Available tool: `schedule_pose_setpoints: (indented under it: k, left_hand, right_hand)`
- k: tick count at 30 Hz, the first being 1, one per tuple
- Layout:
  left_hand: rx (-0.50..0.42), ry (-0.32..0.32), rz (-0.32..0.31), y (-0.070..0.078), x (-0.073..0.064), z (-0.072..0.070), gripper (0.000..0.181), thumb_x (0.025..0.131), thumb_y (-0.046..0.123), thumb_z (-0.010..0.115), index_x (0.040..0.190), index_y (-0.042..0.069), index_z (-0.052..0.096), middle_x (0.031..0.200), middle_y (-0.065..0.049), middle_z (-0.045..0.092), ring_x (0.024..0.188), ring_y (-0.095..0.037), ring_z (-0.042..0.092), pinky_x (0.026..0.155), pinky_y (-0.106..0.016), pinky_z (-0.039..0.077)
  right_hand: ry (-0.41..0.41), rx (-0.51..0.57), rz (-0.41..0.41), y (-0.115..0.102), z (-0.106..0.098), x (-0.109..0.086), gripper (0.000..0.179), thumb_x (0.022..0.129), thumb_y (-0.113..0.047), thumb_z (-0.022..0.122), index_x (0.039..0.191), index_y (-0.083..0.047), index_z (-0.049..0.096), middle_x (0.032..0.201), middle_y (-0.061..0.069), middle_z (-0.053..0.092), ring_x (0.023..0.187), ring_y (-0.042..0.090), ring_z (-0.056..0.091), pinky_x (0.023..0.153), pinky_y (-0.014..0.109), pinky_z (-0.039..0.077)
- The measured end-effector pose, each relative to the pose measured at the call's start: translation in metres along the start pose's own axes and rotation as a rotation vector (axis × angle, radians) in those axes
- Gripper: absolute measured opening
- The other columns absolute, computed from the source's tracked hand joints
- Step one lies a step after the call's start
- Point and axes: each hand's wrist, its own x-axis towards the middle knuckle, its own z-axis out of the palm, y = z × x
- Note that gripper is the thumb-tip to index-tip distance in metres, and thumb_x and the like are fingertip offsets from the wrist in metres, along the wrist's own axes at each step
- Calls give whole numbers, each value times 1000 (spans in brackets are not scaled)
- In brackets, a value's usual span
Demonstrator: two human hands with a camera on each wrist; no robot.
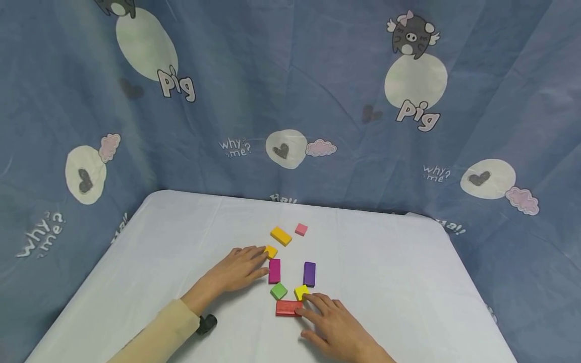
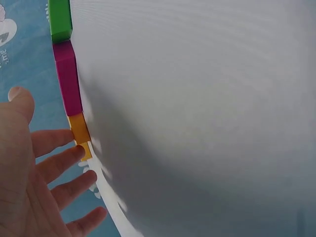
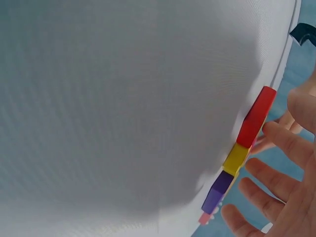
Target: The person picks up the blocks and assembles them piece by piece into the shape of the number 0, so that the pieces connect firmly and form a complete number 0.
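My left hand (image 1: 240, 268) reaches in from the left, fingers spread and fairly straight. Its fingertips are at the small orange block (image 1: 271, 251), and the thumb is beside the magenta block (image 1: 274, 271). On the right, my right hand (image 1: 339, 330) has its fingers spread too. One fingertip is at the small yellow block (image 1: 301, 292), another at the right end of the red block (image 1: 288, 308); whether they press is hard to tell. A green block (image 1: 279, 291) lies left of the yellow one. Higher up lies a purple block (image 1: 309, 274).
Farther back on the white table (image 1: 386, 262) lie a longer orange block (image 1: 281, 236) and a small pink block (image 1: 301, 229). A blue patterned cloth (image 1: 345, 65) hangs behind the table. Black gear (image 1: 207, 324) sits at the left wrist.
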Motion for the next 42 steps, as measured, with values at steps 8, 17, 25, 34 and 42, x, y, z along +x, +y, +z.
schedule_pose_setpoints:
  k: [8,17,25,34,42]
  left_hand:
    - [-17,-9,-23,4,4,1,58,101,50,44,145,11,50,149,-7,43,137,-29,38,108,-53,30]
    - [-17,-14,-23,5,7,1,51,103,44,42,144,14,50,149,-6,44,136,-26,39,108,-52,31]
    - [-29,-17,-25,5,10,2,52,103,44,41,145,14,49,149,-4,44,136,-25,40,108,-52,30]
    - [-8,-36,-35,8,15,3,56,103,49,39,146,16,48,151,-2,41,138,-23,38,109,-51,29]
    - [-5,-40,-35,10,17,4,56,103,50,39,147,16,47,151,-2,41,138,-23,37,110,-51,28]
  right_hand:
    - [-3,-2,-6,0,2,0,51,98,-58,43,140,-30,53,144,0,46,128,22,44,96,49,46]
    - [-14,-5,5,1,2,0,54,98,-61,42,142,-31,51,146,0,44,129,23,43,96,50,46]
    - [-41,13,21,1,2,0,55,97,-61,42,143,-32,50,148,0,43,130,23,42,98,51,45]
    - [-16,5,-8,2,5,1,55,98,-61,40,143,-31,50,147,0,43,129,22,42,97,49,45]
    - [0,2,-17,3,5,0,54,99,-60,40,142,-30,50,147,0,43,130,22,42,96,50,46]
